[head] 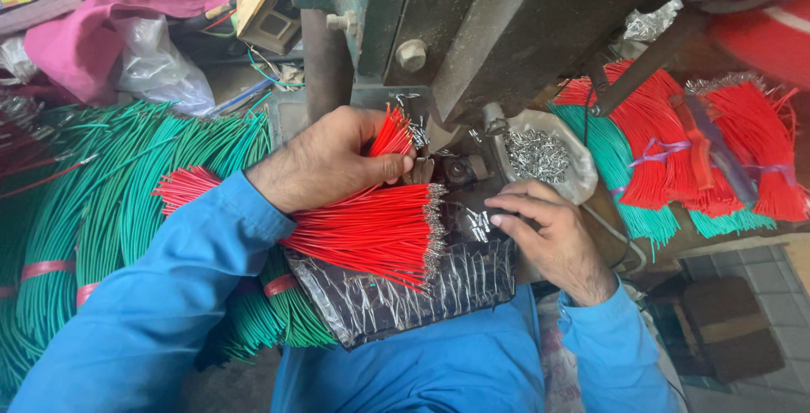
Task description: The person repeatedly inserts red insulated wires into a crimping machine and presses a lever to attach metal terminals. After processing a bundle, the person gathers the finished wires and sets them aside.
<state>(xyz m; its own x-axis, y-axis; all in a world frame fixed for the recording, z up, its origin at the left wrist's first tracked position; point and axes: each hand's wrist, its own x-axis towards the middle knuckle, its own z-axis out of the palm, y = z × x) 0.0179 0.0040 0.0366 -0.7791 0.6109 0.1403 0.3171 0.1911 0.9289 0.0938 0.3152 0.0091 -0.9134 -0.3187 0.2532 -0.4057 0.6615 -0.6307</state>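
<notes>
My left hand (325,160) grips a small bunch of red wires (390,132), their ends pointed up toward the die of a dark metal press (472,33). Under that hand a larger fan of cut red wires (371,232) with bare metal tips lies on a black plastic-wrapped pad (413,295). My right hand (544,232) rests palm down to the right of the wire tips, fingers curled over small loose metal terminals (477,223) on the bench. Both sleeves are blue.
A clear bag of silver terminals (540,156) sits just behind my right hand. Bundles of green wire (110,202) fill the left side. Red and green tied bundles (675,151) lie at the right. Pink cloth (93,25) and a plastic bag are at the back left.
</notes>
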